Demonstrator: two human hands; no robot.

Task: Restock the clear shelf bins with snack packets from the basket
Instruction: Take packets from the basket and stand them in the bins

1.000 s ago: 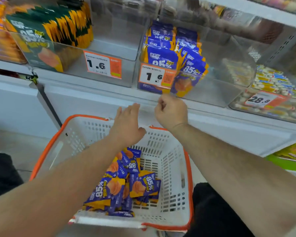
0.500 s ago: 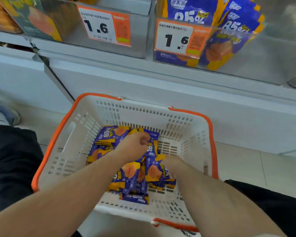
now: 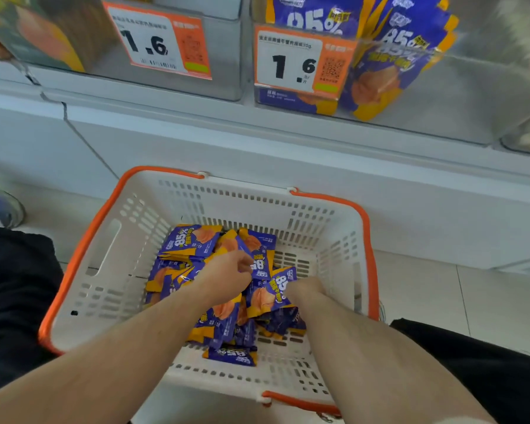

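Inside the white basket (image 3: pixel 110 270), both hands are down among the purple snack packets (image 3: pixel 193 240). The left hand (image 3: pixel 227 275) pinches one packet (image 3: pixel 260 264) (fingers curled), and the right hand (image 3: pixel 303 290) grips another (image 3: pixel 268 296) just beside it, below the clear shelf bin (image 3: pixel 441 96).

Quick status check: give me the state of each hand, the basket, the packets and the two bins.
Left hand: in basket, pinching a purple packet.
Right hand: gripping another packet.
Basket: holds a loose packet pile.
Purple bin: partly stocked, packets upright.
Green bin: partly stocked.
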